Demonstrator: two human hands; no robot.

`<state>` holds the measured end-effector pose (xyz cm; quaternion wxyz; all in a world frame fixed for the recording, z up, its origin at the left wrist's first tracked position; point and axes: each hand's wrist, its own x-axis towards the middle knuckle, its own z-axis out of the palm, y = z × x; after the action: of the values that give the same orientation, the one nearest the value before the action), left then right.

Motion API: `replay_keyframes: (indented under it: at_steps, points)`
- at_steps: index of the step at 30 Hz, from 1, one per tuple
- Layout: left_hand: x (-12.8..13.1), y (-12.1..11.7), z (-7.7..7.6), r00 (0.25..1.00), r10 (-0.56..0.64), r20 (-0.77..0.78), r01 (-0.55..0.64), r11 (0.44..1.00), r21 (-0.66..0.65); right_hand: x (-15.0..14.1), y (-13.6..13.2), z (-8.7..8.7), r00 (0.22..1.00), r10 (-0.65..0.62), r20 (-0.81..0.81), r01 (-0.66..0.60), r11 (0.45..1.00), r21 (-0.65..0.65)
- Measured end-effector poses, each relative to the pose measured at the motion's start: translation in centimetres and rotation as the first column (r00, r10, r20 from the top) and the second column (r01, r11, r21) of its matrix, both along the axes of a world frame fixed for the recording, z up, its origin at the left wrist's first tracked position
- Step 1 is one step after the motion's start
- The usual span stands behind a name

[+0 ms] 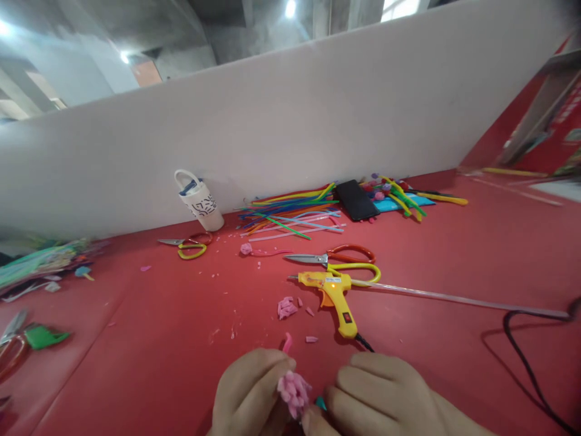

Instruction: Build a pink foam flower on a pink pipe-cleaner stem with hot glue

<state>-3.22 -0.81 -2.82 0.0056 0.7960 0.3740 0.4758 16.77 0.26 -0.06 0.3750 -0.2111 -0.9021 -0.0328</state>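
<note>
At the bottom centre, my left hand is closed on a small pink fuzzy flower made of short petal-like pieces. A pink fuzzy stem sticks out above its fingers. My right hand is curled closed beside it, its fingertips touching the flower's lower edge. A bit of a teal thing shows at the right fingers; the rest is hidden. Just beyond the hands lie a pile of cut pink pieces and a yellow glue gun with its light on and a long clear glue stick in its back.
Scissors lie behind the glue gun, another pair farther left. Pipe cleaners, a black phone and a white tumbler stand along the white partition. A black cord loops at the right.
</note>
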Motion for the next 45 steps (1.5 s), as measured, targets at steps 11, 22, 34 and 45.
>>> replay_keyframes:
  at_steps: [11, 22, 34, 45]
  points:
    - [1.0, -0.1, 0.9, 1.0, 0.011, -0.023, -0.011, 1.0, 0.006, -0.1, -0.2, 1.9, 0.999, 0.019, -0.026, -0.019, 1.0, 0.016]
    - [2.3, -0.6, 2.0, 0.972, 0.105, 0.212, -0.015, 0.922, -0.387, 0.0, 0.2, 2.6, 0.985, -0.051, -0.167, 0.039, 0.997, -0.073]
    - [3.6, 0.1, 4.3, 0.66, 0.499, 0.562, 0.523, 0.233, -0.82, -0.2, 0.7, 1.9, 0.962, -0.172, -0.214, 0.051, 0.879, -0.474]
    - [4.1, -0.5, 4.6, 0.844, 0.412, 0.343, 0.243, 0.277, -0.93, -0.4, 0.7, 1.9, 0.966, -0.173, -0.191, 0.057, 0.868, -0.494]
